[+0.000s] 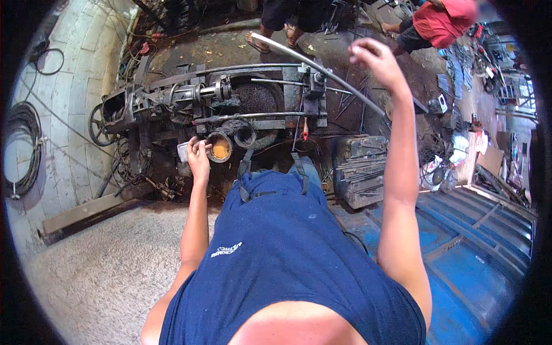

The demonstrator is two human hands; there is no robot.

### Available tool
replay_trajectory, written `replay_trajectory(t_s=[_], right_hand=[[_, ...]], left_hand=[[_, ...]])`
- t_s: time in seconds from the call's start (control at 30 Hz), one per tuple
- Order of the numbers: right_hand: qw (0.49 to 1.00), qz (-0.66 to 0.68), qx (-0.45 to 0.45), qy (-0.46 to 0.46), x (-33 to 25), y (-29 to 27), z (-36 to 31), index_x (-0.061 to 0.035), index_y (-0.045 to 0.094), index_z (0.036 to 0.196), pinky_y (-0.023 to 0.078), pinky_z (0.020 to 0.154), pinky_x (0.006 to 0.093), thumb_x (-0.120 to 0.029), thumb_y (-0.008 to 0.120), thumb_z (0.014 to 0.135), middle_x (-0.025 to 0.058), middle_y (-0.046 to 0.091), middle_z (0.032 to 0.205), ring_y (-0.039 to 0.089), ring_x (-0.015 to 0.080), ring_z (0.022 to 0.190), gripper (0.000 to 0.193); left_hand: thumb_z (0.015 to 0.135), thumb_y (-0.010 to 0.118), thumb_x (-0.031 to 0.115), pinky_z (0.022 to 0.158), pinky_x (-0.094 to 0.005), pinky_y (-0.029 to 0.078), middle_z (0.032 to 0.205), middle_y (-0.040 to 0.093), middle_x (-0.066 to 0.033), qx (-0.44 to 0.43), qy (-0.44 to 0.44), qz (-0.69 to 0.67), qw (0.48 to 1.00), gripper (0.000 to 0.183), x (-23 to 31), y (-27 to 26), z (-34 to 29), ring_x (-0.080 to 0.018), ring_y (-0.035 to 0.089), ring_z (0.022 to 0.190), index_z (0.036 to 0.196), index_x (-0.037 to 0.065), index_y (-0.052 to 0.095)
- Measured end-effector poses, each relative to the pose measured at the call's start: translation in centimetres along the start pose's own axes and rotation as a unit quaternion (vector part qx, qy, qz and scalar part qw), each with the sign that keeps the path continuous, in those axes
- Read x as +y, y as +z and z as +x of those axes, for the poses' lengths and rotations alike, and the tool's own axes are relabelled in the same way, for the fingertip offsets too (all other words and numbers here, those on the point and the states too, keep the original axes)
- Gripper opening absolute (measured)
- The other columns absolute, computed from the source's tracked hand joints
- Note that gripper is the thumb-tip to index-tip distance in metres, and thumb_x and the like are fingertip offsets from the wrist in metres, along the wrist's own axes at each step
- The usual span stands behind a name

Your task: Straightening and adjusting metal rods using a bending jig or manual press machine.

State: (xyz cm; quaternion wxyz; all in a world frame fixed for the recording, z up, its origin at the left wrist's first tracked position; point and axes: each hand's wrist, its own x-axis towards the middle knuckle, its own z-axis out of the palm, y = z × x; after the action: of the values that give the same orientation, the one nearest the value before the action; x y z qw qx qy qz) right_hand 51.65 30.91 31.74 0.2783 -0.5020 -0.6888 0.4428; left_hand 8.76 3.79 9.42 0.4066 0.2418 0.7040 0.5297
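Note:
My left hand (199, 161) is beside a round can (229, 156) with orange-yellow stuff in it. The fingers are apart, with nothing visible in them. A small pale box-like thing (183, 152) shows just left of that hand. My right hand (379, 64) is raised at the upper right, fingers loosely bent and apart, holding nothing I can see. A long grey metal pipe (316, 66) slants below it and runs behind my right forearm. Ahead of me lies a dark, greasy lathe-like machine (172, 98) with rails, a handwheel (98, 123) and a chuck-like head (223, 88).
A second dark pot (245, 136) sits by the can. A red-handled tool (305, 132) hangs at the machine's right end. To the right is a metal box with rods (361, 169). Two people stand beyond the machine, one in a red shirt (445, 23). Coiled cable (23, 149) hangs at left.

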Motion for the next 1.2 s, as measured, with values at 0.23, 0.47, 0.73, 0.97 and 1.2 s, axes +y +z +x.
replay_trajectory(t_s=[0.23, 0.47, 0.73, 0.97, 1.2], right_hand=[[0.94, -0.256, 0.213, 0.076, 10.5, 4.5, -8.8, 0.0001, 0.061, 0.103, 0.049, 0.08, 0.0429, -0.032, 0.064, 0.083, 0.0217, 0.065, 0.095, 0.063, 0.0358, 0.09, 0.038], [0.942, 0.08, -0.158, 0.284, 8.5, 19.5, -12.5, 0.0006, 0.067, 0.09, 0.047, 0.081, 0.0412, -0.058, 0.048, 0.087, 0.018, 0.067, 0.088, 0.065, 0.0289, 0.087, 0.061], [0.961, 0.261, -0.082, 0.044, -0.1, 6.6, -5.4, 0.001, 0.062, 0.105, 0.048, 0.085, 0.0301, -0.02, 0.055, 0.091, 0.0112, 0.067, 0.094, 0.063, 0.0167, 0.09, 0.026], [0.94, 0.213, 0.15, 0.219, 9.1, -2.8, -7.3, -0.0014, 0.061, 0.106, 0.049, 0.076, 0.0259, -0.022, 0.056, 0.092, 0.0059, 0.066, 0.09, 0.062, 0.0129, 0.082, 0.026], [0.8, 0.12, 0.552, 0.206, 20.7, 1.6, -10.8, -0.001, 0.057, 0.11, 0.045, 0.081, 0.0302, -0.019, 0.063, 0.085, 0.0071, 0.059, 0.106, 0.056, 0.015, 0.094, 0.031]], left_hand=[[0.095, 0.051, 0.016, 0.072, -0.0253, 0.048, 0.104, 0.06, -0.0103, -0.024, 0.006, 0.019, 1.0, 0.039, -0.5, -0.3, 0.5, -0.0179, 0.064, 0.089, 0.129, 0.003, 0.038], [0.098, 0.048, 0.02, 0.076, -0.0296, 0.05, 0.107, 0.059, -0.0142, 0.028, -0.024, 0.049, 0.998, 0.039, -0.6, 2.4, -1.2, -0.0208, 0.064, 0.09, 0.129, 0.0, 0.036], [0.1, 0.041, 0.03, 0.08, -0.0311, 0.048, 0.108, 0.06, -0.0115, 0.105, 0.041, 0.033, 0.993, 0.039, 5.9, 4.1, 1.1, -0.0197, 0.061, 0.096, 0.128, 0.003, 0.041], [0.094, 0.053, 0.011, 0.086, -0.0289, 0.046, 0.105, 0.061, -0.0087, 0.046, 0.15, 0.164, 0.974, 0.036, 9.2, 10.0, -0.2, -0.0141, 0.057, 0.096, 0.127, 0.001, 0.044], [0.084, 0.063, 0.014, 0.088, -0.0396, 0.045, 0.104, 0.06, -0.0165, -0.113, 0.446, 0.355, 0.814, 0.033, 16.5, 21.9, 4.6, -0.033, 0.057, 0.099, 0.114, 0.001, 0.057]])
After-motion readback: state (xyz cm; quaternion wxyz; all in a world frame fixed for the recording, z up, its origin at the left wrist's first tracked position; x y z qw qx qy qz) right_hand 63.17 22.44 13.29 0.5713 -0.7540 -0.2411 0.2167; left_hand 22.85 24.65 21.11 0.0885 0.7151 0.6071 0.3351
